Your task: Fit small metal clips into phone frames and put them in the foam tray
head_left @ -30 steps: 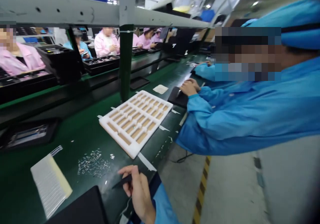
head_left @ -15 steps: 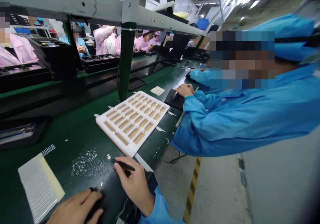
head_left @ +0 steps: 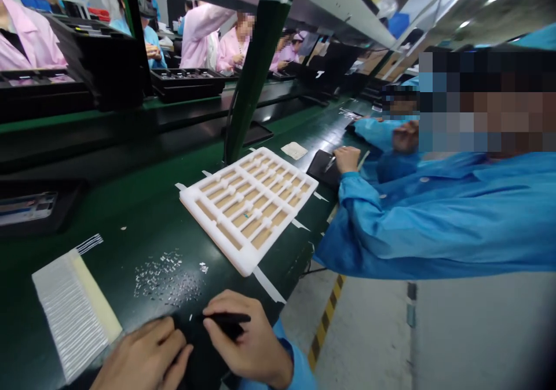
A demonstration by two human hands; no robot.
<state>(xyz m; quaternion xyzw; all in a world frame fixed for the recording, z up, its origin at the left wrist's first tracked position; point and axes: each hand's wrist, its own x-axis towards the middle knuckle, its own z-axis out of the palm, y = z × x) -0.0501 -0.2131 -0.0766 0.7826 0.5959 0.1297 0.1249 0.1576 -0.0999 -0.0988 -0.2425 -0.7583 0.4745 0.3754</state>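
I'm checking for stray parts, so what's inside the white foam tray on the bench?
The white foam tray shows rows of slots with tan floors, and a tiny greenish speck sits in one near the middle. Whatever lies beneath the tray is covered, and the speck is too small to identify.

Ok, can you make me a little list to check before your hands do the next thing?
1. Black tool held in right hand: ok.
2. Left hand apart from the silver bits: ok.
3. Silver bits all in one patch: not ok, a few lie apart.
4. Foam tray lying flat: ok.
5. What sits in the tray's slots: cannot tell, too small.
6. Co-worker's hand away from the tray: ok.
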